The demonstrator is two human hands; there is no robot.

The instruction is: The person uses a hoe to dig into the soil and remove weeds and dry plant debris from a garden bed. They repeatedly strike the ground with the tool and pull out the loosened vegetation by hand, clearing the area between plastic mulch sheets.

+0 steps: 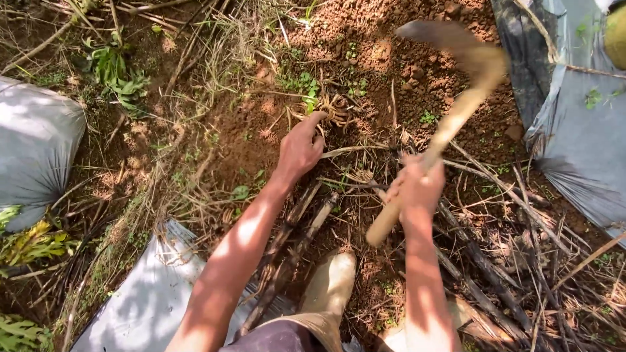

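My right hand (417,186) grips the wooden handle of a curved-bladed sickle (456,72), raised and blurred over the reddish soil. My left hand (301,146) reaches forward with its fingers around the base of a small dry root clump with green shoots (329,104). The blade hangs to the right of that clump, apart from it. Dry sticks and stems lie under both forearms.
Grey plastic sheeting lies at the right (580,130), at the left (32,143) and at the bottom left (150,300). My tan boot (332,280) stands between the arms. Green weeds (117,72) and dry grass cover the upper left.
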